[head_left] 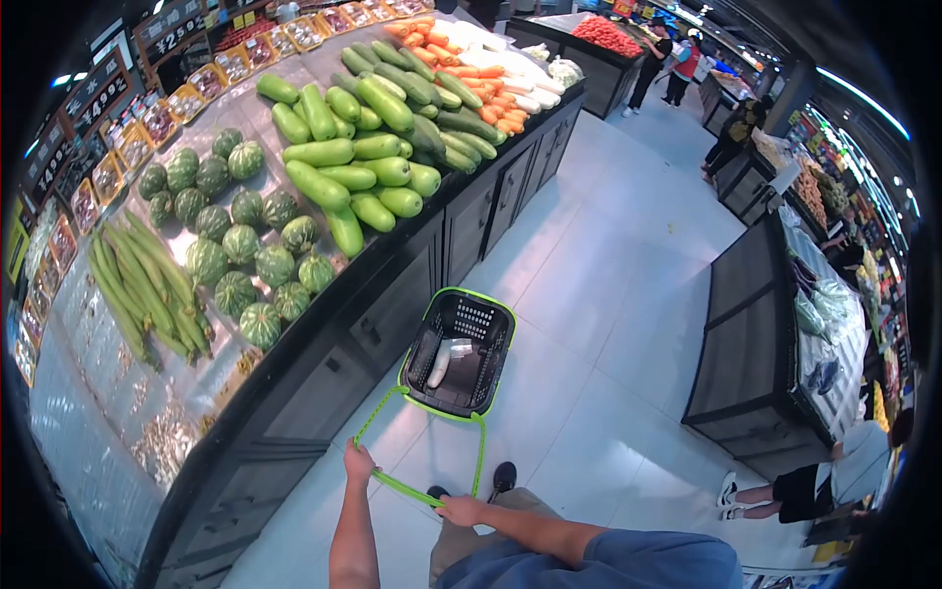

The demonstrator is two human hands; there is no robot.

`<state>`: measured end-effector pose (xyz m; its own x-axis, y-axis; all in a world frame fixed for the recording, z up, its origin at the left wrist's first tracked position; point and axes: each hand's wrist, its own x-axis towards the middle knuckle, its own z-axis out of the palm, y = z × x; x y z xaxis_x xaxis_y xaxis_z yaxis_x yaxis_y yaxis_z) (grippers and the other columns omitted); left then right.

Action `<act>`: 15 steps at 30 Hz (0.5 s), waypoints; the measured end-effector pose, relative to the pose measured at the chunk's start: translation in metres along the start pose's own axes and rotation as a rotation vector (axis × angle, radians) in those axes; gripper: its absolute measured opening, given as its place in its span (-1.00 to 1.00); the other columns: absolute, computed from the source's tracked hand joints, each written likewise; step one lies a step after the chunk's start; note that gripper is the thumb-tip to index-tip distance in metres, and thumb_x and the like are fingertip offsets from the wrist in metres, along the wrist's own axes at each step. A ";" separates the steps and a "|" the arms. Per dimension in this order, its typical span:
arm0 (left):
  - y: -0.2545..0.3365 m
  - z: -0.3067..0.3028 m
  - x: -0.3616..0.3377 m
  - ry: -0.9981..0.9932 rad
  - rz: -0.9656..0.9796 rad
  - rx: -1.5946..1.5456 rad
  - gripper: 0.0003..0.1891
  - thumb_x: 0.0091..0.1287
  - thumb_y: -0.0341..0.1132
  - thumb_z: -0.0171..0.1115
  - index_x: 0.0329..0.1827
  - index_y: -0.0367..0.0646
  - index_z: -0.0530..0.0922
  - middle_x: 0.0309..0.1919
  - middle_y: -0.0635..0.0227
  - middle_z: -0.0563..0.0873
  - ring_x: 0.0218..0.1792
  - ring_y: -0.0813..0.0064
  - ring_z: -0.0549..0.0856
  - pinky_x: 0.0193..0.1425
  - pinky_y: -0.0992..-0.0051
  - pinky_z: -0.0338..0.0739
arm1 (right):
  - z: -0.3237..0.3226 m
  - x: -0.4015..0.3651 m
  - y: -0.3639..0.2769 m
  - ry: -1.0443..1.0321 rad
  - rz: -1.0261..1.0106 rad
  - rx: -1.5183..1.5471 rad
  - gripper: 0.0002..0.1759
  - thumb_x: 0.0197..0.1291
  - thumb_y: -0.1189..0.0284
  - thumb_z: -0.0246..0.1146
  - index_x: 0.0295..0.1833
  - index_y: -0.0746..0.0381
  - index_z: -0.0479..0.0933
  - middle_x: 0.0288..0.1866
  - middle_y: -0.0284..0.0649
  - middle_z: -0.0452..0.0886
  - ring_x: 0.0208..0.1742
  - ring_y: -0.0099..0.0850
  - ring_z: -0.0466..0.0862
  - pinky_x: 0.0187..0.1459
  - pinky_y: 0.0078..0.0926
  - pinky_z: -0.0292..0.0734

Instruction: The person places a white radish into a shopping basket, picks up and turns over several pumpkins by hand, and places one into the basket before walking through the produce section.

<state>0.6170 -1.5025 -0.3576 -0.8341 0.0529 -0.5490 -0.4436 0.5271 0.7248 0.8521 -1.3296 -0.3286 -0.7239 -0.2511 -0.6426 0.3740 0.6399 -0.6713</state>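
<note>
A rolling shopping basket (488, 353) is resting on the floor (564, 393) ahead of the person, its long axis running away from the body and leaning slightly to the right. The left hand (359, 459) is gripping the green handle (404, 488) at its left corner, back from the basket's near rim and off to its left, while the right hand (459, 509) is holding the other end of the crossbar, almost straight back from that rim. Both hands are curling their fingers snugly around the handle, with no gap showing, and the left one is sitting a little nearer to the basket. The left forearm (353, 545) is reaching nearly straight toward the basket; the right forearm (545, 533) is slanting in from the right across the body. A bagged pale item (441, 365) is lying inside the basket, left of its middle, its exact kind being hard to tell. To the left of the basket the worktop (83, 422) is standing near, carrying green gourds (343, 177) and striped round squashes (241, 243).
</note>
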 end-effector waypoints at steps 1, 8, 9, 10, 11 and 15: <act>0.017 0.000 0.019 -0.014 0.039 0.046 -0.56 0.46 -0.44 -0.06 0.37 -0.38 0.27 -0.32 -0.02 0.63 -0.56 0.18 0.73 -0.61 0.28 0.71 | -0.009 0.012 -0.006 0.064 0.013 0.029 -0.49 0.48 0.01 -0.10 0.03 0.31 0.35 -0.15 0.15 0.65 -0.05 0.16 0.64 0.02 0.12 0.46; 0.094 0.051 0.170 -0.069 0.175 0.144 -0.58 0.47 -0.40 -0.02 0.35 -0.36 0.31 -0.29 -0.02 0.65 -0.57 0.16 0.72 -0.56 0.21 0.72 | -0.106 0.080 -0.005 0.305 0.035 0.092 -0.53 0.45 0.06 -0.02 -0.01 0.32 0.38 -0.21 0.19 0.64 -0.12 0.18 0.64 -0.04 0.15 0.49; 0.105 0.059 0.184 -0.069 0.198 0.158 -0.58 0.47 -0.40 -0.02 0.36 -0.34 0.31 -0.29 -0.01 0.65 -0.57 0.18 0.72 -0.56 0.20 0.72 | -0.122 0.084 -0.003 0.307 0.034 0.110 -0.53 0.45 0.06 -0.02 -0.01 0.32 0.38 -0.21 0.19 0.64 -0.12 0.18 0.64 -0.04 0.15 0.49; 0.115 0.068 0.197 -0.074 0.195 0.177 -0.58 0.47 -0.40 -0.02 0.36 -0.34 0.31 -0.29 -0.01 0.65 -0.57 0.18 0.72 -0.56 0.20 0.72 | -0.140 0.088 0.001 0.344 0.038 0.112 -0.53 0.45 0.06 -0.02 0.00 0.30 0.40 -0.20 0.16 0.65 -0.12 0.17 0.65 -0.04 0.15 0.49; 0.144 0.080 0.201 -0.113 0.153 0.133 -0.57 0.47 -0.40 -0.01 0.37 -0.32 0.30 -0.29 0.01 0.65 -0.59 0.21 0.70 -0.56 0.21 0.72 | -0.160 0.089 0.008 0.378 0.045 0.112 -0.54 0.44 0.06 -0.02 0.00 0.29 0.41 -0.19 0.14 0.67 -0.13 0.17 0.67 -0.03 0.15 0.50; 0.230 0.140 0.219 -0.157 0.068 0.077 -0.56 0.48 -0.39 -0.03 0.40 -0.29 0.27 -0.30 0.05 0.63 -0.62 0.30 0.66 -0.57 0.26 0.71 | -0.238 0.096 0.047 0.392 0.074 0.167 -0.53 0.45 0.06 -0.03 0.01 0.29 0.43 -0.21 0.15 0.67 -0.14 0.16 0.67 -0.03 0.16 0.50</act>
<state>0.3782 -1.2511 -0.3691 -0.7973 0.2191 -0.5624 -0.3568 0.5805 0.7319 0.6619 -1.1509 -0.3341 -0.8448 0.1065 -0.5244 0.4988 0.5114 -0.6998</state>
